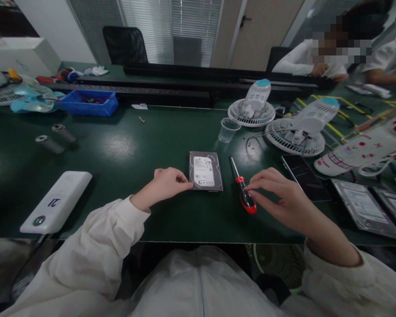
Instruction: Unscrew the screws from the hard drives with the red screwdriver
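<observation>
A hard drive (203, 171) with a white label lies flat on the green table in front of me. My left hand (168, 182) has its thumb and fingertips closed at the drive's near left corner. To the right of the drive, a screwdriver (247, 200) with a black and red handle points its metal shaft away from me. The thumb and index fingertips of my right hand (279, 196) pinch the side of that handle, while the other fingers stay loosely stretched.
Left of me are a white power bank (57, 200), two metal cylinders (57, 138) and a blue bin (90, 103). A plastic cup (229, 130), fan parts (297, 132), a phone (305, 176) and more hard drives (363, 202) stand right. A person (303, 61) sits across the table.
</observation>
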Motion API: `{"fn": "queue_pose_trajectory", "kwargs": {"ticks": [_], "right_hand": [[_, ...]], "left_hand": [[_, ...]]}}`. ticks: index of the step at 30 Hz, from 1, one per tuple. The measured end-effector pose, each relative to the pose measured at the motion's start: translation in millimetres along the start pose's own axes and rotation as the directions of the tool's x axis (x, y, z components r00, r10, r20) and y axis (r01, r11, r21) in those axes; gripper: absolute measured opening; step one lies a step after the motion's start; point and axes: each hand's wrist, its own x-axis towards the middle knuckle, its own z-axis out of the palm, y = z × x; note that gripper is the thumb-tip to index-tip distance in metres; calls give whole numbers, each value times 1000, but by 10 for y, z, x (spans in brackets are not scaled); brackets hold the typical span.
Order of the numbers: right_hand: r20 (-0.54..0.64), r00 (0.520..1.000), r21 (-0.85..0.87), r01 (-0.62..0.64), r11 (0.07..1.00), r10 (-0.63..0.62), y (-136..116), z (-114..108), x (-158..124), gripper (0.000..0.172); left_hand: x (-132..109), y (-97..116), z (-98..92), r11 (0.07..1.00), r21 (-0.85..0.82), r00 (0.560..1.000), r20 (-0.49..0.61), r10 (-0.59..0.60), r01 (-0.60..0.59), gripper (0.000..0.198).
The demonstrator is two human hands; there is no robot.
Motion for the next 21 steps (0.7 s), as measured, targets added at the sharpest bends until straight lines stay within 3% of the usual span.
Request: {"fn": "queue_pose_trajectory", "kwargs": {"ticks": [4, 8, 11, 14, 16, 19, 21], "right_hand": [[-67, 994, -49, -85, 995, 81, 47, 86, -248, 11], [-106, 983, -49, -154, 987, 148, 102, 184, -455, 11], [-147, 974, -73, -182, 981, 170, 139, 221, -562, 13], [-168, 971, -114, -193, 975, 172, 142, 242, -622, 15], [-139, 974, -132, -196, 972, 178, 119, 273, -638, 27], [-57, 973, -197, -232, 953, 225, 49, 378, -619, 58], [-46, 964, -278, -262, 924, 260, -11, 490, -572, 65]], "left_hand": [[0, -19, -14, 995, -95, 1000, -3, -19, 18, 21], [0, -64, 45, 962, -217, 987, -36, 160, -164, 10], [-9, -72, 89, 949, -160, 962, -53, 267, -272, 7], [-14, -59, 96, 954, -90, 958, -61, 281, -286, 10], [-13, -45, 83, 959, -68, 961, -50, 272, -275, 12], [-12, -25, 58, 964, -40, 964, -36, 263, -265, 10], [-11, -19, 48, 963, -30, 964, -30, 265, -266, 9]]}}
